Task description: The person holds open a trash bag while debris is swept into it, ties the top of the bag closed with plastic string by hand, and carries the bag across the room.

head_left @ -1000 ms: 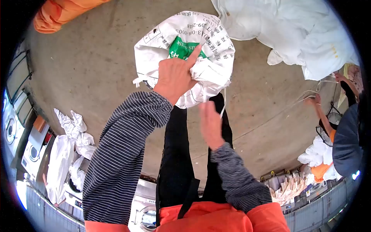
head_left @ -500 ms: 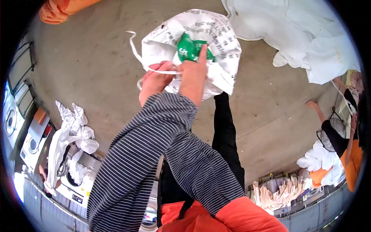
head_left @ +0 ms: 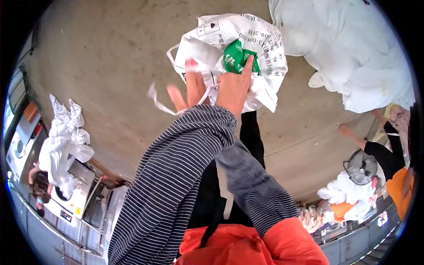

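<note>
Clamped by left hand, index extended: white, green-printed plastic sack, upper centre. Right hand, blurred, is held fingers apart beside thin white cord.

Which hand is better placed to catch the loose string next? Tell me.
Probably the right hand: though blurred, it looks open and close to the string. The left hand is occupied on the bag.
</note>
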`<control>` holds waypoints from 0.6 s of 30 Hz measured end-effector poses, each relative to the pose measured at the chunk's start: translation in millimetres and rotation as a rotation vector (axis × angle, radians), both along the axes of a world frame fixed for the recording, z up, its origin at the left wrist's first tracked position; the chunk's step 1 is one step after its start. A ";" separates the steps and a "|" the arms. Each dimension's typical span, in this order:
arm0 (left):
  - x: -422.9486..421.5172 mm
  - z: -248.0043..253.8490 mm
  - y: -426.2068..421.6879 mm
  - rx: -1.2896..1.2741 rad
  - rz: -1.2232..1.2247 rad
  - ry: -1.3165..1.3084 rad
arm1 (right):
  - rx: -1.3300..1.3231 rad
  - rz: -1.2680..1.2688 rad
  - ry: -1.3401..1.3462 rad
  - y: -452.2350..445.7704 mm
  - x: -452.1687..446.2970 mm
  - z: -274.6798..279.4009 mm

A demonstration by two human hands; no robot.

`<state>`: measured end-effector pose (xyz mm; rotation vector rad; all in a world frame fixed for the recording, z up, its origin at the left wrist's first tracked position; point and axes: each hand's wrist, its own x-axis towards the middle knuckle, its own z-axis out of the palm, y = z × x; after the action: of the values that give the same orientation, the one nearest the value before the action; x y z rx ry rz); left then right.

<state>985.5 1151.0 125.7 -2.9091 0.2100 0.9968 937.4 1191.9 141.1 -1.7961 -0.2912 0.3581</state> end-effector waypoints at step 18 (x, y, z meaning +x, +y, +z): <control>-20.5 -14.7 3.8 -0.011 0.003 -0.066 | -0.826 0.763 -0.187 -48.1 141.5 -28.2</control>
<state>965.1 1154.8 111.1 -2.9474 0.2082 0.9015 1078.9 1143.8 112.9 -2.4766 -1.0960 0.9487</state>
